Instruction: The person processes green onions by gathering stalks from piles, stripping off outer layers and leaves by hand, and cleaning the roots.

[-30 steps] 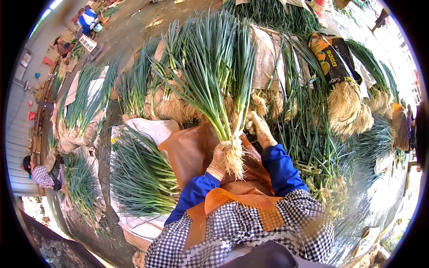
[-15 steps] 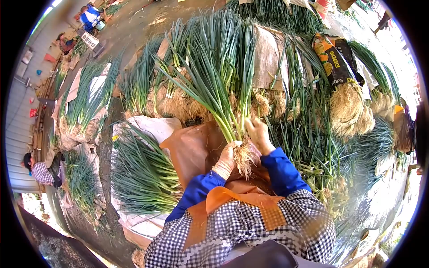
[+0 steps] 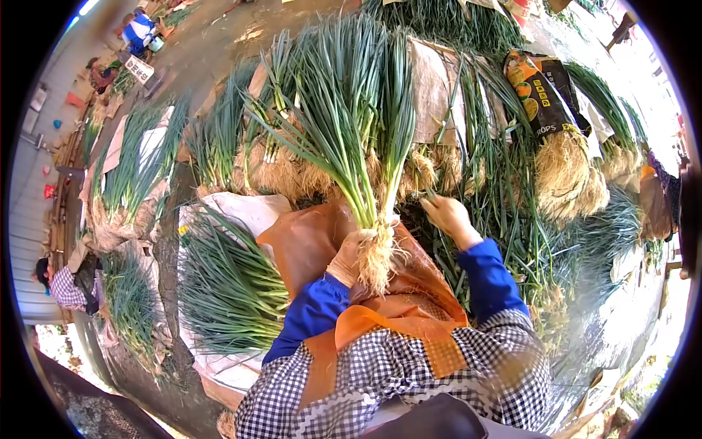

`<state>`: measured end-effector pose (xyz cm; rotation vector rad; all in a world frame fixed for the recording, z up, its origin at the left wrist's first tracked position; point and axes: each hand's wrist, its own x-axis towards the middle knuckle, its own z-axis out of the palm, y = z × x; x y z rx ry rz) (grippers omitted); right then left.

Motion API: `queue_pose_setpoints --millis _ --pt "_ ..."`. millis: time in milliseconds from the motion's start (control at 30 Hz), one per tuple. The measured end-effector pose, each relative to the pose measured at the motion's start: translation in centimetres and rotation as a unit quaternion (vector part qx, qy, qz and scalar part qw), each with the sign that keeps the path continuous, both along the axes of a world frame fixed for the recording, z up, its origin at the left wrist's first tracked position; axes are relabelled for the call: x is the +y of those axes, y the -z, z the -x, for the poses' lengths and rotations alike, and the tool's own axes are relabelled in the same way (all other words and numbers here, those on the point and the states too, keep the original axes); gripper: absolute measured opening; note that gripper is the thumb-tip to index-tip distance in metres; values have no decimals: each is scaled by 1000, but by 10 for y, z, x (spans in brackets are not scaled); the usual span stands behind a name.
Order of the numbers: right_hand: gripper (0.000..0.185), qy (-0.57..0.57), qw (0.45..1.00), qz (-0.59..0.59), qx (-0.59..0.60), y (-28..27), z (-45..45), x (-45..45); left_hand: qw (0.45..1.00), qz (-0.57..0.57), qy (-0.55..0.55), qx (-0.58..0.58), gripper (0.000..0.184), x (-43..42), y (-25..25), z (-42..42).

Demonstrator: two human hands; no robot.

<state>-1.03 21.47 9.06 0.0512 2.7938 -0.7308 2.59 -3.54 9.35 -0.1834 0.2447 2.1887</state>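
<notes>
My left hand (image 3: 352, 256) is wrapped round the lower stems of a bunch of scallions (image 3: 361, 196). Their pale, hairy roots hang below my fist, over the orange-brown apron (image 3: 424, 267) on my lap. The green leaves fan up and away from me, overlapping other scallions behind. Off to the right of the bunch, my right hand (image 3: 450, 218) is closed, thumb and fingers pinched together. Whatever sits at its fingertips is too small to make out. Loose green leaves (image 3: 475, 194) lie beneath and beside that hand.
Trimmed-looking scallions (image 3: 230, 285) lie on a pale sheet at my left. Rooted bundles (image 3: 296, 172) stand in a row ahead. A black printed bag (image 3: 545, 95) rests on more bundles at the right. Other people (image 3: 67, 285) sit at the far left, near a sign (image 3: 139, 68).
My right hand has left the stems and moved right, over the loose leaves. My left hand keeps its hold and has shifted slightly left with the bunch.
</notes>
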Motion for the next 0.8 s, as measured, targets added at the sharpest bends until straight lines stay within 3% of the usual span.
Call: queue_pose_setpoints --millis 100,167,200,233,300,333,367,433,467,533,567,633,667,700,767,800 --pt "58 59 991 108 43 38 56 -38 995 -13 -50 82 62 -14 2 7" --pt "66 29 989 107 -102 45 82 -59 978 9 -156 141 54 -15 -27 7" --pt "69 8 993 67 -98 43 85 -71 980 15 -148 129 53 -21 -23 10" --pt "66 26 989 120 85 93 85 -76 983 20 -141 114 53 -28 -16 13" --pt "53 105 936 335 -24 152 100 -70 987 72 -131 52 43 -36 0 16" --pt "24 123 867 480 -61 93 74 -69 983 85 -152 61 46 -34 3 13" --pt "24 108 866 485 -61 55 54 -60 977 98 -186 23 49 -34 14 10" --pt "22 97 849 508 -111 33 20 -34 982 29 -184 10 52 -40 51 3" --pt "24 108 854 498 -105 17 2 -26 983 28 -183 4 52 -38 51 1" --pt "24 102 860 495 -75 7 -22 -18 972 153 -177 5 52 -20 31 2" --pt "25 77 866 481 -112 2 -32 -12 972 140 -187 28 51 -3 17 -1" --pt "31 86 872 466 -121 8 -39 -23 978 177 -103 26 47 13 47 -5" --pt "37 34 929 367 31 27 -43 -32 975 194 -99 46 40 23 54 -12" --pt "35 -30 979 173 106 68 -40 -29 980 175 -92 15 29 37 34 -17" --pt "34 -37 992 43 111 19 -54 -30 975 193 -113 -1 30 43 43 -22" --pt "31 56 985 150 70 31 -63 -19 970 208 -127 -2 31 40 65 -22"
